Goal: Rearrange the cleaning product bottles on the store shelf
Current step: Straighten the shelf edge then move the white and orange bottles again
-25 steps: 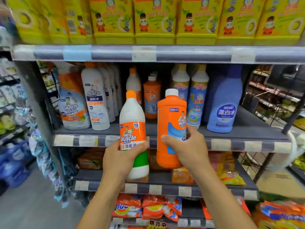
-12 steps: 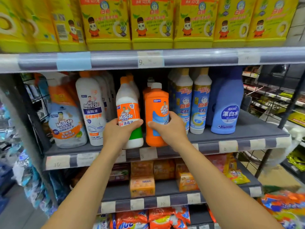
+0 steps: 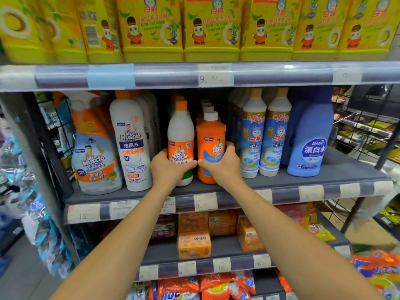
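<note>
A white bottle with an orange cap and green base (image 3: pixel 180 131) stands on the middle shelf (image 3: pixel 324 176), and my left hand (image 3: pixel 167 168) is wrapped around its lower half. Right beside it stands an orange bottle with a white cap (image 3: pixel 211 137), gripped low by my right hand (image 3: pixel 225 165). Both bottles are upright with their bases on the shelf, in front of rows of like bottles. My two thumbs nearly touch between them.
On the same shelf stand a spray bottle (image 3: pixel 95 156) and a tall white bottle (image 3: pixel 132 144) to the left, two blue-labelled bottles (image 3: pixel 266 137) and a big blue bottle (image 3: pixel 309 139) to the right. Yellow cartons (image 3: pixel 212 29) fill the shelf above; soap boxes (image 3: pixel 193 245) lie below.
Both hands have carried their bottles up from below the shelf edge and set them down on the middle shelf, then pushed them a little further back.
</note>
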The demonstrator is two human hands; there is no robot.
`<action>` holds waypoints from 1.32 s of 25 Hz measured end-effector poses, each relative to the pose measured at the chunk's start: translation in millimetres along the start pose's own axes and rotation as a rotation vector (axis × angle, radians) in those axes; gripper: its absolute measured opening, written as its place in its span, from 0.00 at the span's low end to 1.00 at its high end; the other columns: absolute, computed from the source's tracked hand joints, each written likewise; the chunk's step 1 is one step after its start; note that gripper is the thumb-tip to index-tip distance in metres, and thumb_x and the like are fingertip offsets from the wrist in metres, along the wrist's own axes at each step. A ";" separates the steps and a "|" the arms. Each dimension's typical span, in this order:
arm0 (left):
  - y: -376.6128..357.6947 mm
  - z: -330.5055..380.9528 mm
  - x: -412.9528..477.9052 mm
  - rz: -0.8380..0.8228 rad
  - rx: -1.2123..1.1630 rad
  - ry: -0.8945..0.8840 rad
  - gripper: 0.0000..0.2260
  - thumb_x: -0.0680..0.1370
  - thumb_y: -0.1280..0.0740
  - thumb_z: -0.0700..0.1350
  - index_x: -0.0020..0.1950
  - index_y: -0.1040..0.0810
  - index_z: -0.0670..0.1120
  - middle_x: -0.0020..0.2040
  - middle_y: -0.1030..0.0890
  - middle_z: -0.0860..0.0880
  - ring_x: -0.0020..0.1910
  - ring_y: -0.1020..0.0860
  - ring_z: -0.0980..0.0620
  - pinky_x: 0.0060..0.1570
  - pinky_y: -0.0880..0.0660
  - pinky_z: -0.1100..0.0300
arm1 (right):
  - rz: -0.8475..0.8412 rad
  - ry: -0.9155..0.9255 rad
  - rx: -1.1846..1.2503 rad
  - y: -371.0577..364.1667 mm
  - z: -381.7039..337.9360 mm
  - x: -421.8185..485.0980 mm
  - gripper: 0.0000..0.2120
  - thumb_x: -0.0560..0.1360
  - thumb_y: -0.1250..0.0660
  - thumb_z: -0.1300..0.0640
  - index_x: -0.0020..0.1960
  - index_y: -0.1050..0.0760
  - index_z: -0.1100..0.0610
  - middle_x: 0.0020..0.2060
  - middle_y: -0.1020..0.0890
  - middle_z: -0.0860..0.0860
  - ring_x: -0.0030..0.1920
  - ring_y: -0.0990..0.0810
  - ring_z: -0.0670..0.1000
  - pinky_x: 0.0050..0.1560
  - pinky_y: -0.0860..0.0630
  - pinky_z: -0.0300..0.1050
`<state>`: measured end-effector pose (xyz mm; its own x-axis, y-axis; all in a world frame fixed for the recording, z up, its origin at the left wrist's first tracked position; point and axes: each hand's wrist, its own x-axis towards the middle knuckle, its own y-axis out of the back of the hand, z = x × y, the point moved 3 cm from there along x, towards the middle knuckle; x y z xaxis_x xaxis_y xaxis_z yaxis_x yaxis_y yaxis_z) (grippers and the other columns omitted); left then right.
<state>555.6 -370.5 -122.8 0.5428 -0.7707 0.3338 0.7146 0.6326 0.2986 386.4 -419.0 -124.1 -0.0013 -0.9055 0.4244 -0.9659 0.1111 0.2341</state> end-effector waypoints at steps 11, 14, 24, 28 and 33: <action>5.5 -15.4 -1.2 -0.102 0.099 -0.005 0.33 0.57 0.18 0.46 0.59 0.26 0.45 0.55 0.18 0.47 0.50 0.20 0.50 0.48 0.24 0.57 | -0.169 -0.089 -0.224 4.6 17.3 2.0 0.39 0.57 0.18 0.47 0.61 0.33 0.55 0.58 0.21 0.51 0.55 0.21 0.50 0.47 0.28 0.39; 5.8 -14.0 -2.0 -0.089 0.113 -0.025 0.29 0.59 0.18 0.47 0.57 0.23 0.47 0.53 0.17 0.47 0.45 0.21 0.53 0.44 0.26 0.59 | -0.085 -0.083 -0.207 6.5 16.4 -1.1 0.34 0.59 0.19 0.50 0.59 0.30 0.56 0.56 0.20 0.53 0.50 0.22 0.47 0.42 0.29 0.34; -6.8 -8.0 3.0 -0.108 0.147 -0.069 0.29 0.61 0.19 0.47 0.59 0.23 0.44 0.55 0.17 0.44 0.51 0.19 0.49 0.45 0.27 0.60 | -0.008 -0.104 -0.250 7.0 11.9 0.9 0.37 0.57 0.17 0.49 0.59 0.31 0.59 0.57 0.20 0.55 0.56 0.20 0.54 0.45 0.28 0.39; -9.1 -7.9 4.6 -0.111 0.157 -0.089 0.29 0.62 0.19 0.47 0.60 0.24 0.43 0.56 0.17 0.43 0.53 0.19 0.47 0.46 0.27 0.61 | -0.013 -0.094 -0.257 6.3 12.6 0.0 0.36 0.57 0.18 0.49 0.59 0.30 0.58 0.57 0.20 0.55 0.56 0.20 0.53 0.45 0.29 0.39; -12.3 -7.6 3.1 -0.126 0.182 -0.112 0.29 0.63 0.20 0.47 0.61 0.25 0.42 0.58 0.18 0.43 0.55 0.20 0.46 0.48 0.28 0.60 | -0.021 -0.104 -0.275 5.5 13.7 -0.6 0.36 0.58 0.18 0.48 0.59 0.30 0.59 0.57 0.20 0.55 0.55 0.20 0.54 0.45 0.27 0.40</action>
<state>551.8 -381.2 -132.2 0.3946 -0.8377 0.3776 0.6766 0.5430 0.4974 377.5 -423.4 -135.1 -0.0219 -0.9444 0.3282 -0.8597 0.1853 0.4761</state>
